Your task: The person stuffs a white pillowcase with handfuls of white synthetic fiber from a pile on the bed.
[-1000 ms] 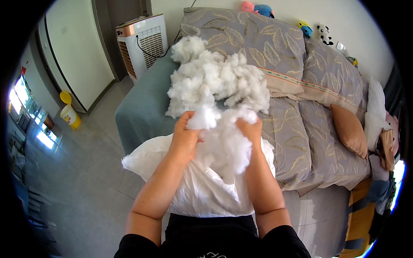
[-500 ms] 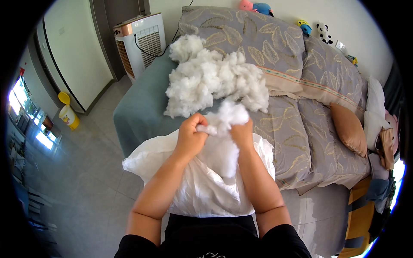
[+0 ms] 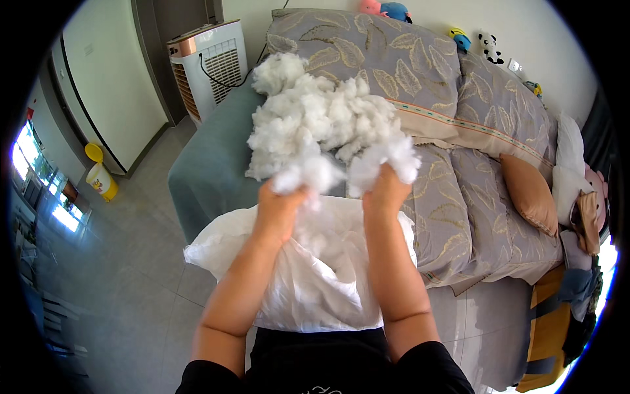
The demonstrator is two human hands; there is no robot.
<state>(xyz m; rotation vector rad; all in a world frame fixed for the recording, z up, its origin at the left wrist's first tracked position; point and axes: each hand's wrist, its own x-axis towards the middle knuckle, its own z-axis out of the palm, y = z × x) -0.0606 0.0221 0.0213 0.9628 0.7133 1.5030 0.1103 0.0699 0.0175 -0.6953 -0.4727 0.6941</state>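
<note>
My left hand is closed on a tuft of white fluffy stuffing, its fingers partly covered by the fluff. A second tuft is gripped in my right hand, a short gap away from the first. Below both hands, a white cloth bag or cover lies against my lap, with loose fluff visible at its upper middle. Just beyond the hands, a big heap of the same stuffing rests on the sofa by its left arm.
The sofa has a grey leaf-patterned cover and a teal left arm. On it lies a brown cushion. Soft toys line its back. An air cooler and a yellow-white bin stand to the left.
My hands have moved apart, the right one rightward and the left one leftward. The clump between them has been pulled into two tufts, one in each hand.
</note>
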